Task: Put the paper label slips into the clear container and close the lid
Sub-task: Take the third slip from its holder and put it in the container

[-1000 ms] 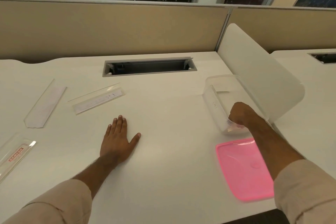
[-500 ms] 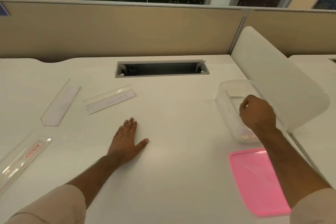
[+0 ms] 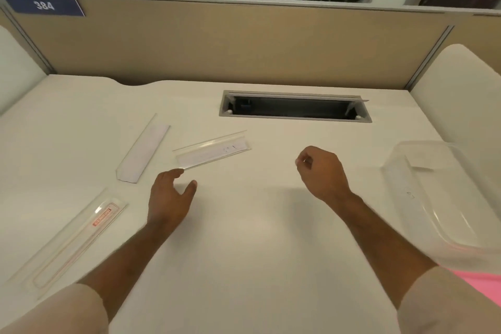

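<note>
1. Now three label slips remain on the counter (image 3: 257,266), all left of centre: the middle slip (image 3: 212,153) in a clear sleeve, a white slip (image 3: 143,156) further left, and a red-printed slip (image 3: 81,233) in a long clear holder near the left edge.
2. Clear container (image 3: 444,198) sits open at the right edge, well apart from the slips. One pale piece seems to lie inside; can't tell more through the plastic.
3. Pink lid (image 3: 485,283) is off, only a sliver showing below the container.
4. Right hand (image 3: 322,171) was inside the container a second ago; it's now out and over mid-counter, fingers loosely curled, holding nothing I can see.
5. Left hand (image 3: 169,195) was lying flat; it's now lifted, fingers spread open, fingertips at the near end of the middle slip.
6. Read: one drop-off likely done, next pick starting. Lid comes last.
</note>
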Demonstrator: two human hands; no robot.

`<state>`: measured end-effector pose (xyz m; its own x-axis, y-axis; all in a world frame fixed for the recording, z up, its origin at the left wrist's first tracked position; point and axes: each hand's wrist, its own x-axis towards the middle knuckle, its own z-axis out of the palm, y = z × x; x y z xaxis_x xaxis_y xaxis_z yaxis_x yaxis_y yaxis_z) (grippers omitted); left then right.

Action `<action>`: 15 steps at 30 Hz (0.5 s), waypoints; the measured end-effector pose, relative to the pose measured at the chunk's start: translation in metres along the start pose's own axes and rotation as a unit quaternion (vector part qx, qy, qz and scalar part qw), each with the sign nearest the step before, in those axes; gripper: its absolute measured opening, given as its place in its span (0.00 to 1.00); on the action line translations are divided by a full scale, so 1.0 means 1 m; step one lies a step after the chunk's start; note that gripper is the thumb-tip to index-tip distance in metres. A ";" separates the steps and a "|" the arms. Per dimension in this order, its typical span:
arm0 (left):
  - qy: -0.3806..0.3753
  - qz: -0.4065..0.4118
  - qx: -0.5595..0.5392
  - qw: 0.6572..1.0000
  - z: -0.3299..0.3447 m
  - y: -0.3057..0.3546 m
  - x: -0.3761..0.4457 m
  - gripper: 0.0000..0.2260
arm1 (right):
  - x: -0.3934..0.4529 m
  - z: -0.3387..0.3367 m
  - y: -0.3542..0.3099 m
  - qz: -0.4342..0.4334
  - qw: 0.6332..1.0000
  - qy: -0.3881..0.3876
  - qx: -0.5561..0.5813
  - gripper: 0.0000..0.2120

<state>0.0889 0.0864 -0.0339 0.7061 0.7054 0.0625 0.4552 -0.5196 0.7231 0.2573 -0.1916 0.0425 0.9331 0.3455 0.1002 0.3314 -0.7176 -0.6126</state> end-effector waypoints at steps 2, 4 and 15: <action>0.010 -0.045 -0.041 0.998 -0.005 -0.003 0.014 0.21 | 0.015 0.022 -0.011 0.010 0.999 -0.023 0.028 0.05; 0.013 -0.095 -0.066 0.993 -0.007 -0.003 0.028 0.22 | 0.030 0.041 -0.020 0.023 0.998 -0.037 0.049 0.05; 0.008 -0.275 -0.218 0.936 -0.004 0.020 0.096 0.24 | 0.103 0.106 -0.049 0.178 0.967 -0.057 0.174 0.20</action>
<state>0.1634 0.1461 -0.0109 0.4191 0.8178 -0.3944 0.4800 0.1692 0.8608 0.3227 -0.0564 0.0000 0.9514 0.1927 -0.2400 -0.0931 -0.5631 -0.8212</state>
